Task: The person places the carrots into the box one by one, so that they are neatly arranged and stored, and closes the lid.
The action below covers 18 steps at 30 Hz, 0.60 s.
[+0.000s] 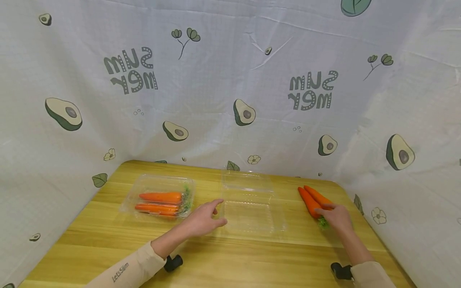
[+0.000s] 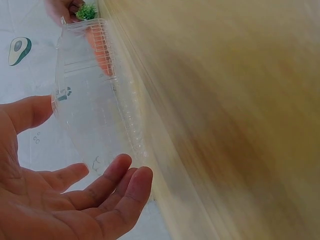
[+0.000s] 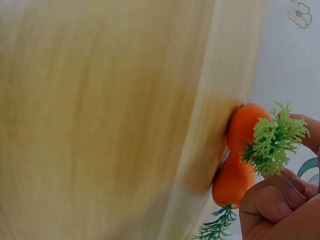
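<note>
Lying slantwise at the right of the tabletop (image 1: 252,256), a pair of carrots (image 1: 308,201) is held near the leafy ends in the right hand's (image 1: 337,218) narrowed grip.
The left hand (image 1: 205,221), its grip spread wide, is held at the left edge of an opened clear container (image 1: 248,216); whether this is touched cannot be told. Farther left, two other carrots (image 1: 160,197) are contained in a clear box (image 1: 153,182).

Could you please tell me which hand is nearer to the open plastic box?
The left hand is nearer, right at the left edge of the open plastic box; the right hand is off to its right, at the loose carrots.
</note>
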### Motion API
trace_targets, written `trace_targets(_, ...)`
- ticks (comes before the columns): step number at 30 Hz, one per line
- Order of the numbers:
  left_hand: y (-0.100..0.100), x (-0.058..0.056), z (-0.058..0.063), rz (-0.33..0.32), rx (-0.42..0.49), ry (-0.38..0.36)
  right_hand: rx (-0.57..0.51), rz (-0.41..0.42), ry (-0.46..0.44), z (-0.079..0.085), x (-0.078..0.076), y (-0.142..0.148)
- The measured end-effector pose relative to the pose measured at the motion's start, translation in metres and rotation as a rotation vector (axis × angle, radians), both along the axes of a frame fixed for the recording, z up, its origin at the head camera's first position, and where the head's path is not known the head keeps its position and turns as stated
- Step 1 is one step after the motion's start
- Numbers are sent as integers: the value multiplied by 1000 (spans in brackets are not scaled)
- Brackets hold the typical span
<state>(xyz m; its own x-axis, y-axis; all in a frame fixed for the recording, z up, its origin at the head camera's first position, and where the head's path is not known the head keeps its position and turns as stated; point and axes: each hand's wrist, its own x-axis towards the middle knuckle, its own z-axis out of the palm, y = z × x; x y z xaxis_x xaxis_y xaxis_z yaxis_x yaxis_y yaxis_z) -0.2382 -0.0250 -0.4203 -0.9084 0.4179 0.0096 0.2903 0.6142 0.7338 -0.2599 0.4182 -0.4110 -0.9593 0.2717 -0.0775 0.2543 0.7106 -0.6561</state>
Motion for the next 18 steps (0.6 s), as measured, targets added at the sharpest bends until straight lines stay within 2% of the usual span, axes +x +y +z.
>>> trace_targets(18, 0, -1, -2, 5, -5, -5, 31, 5, -6, -8, -3, 7)
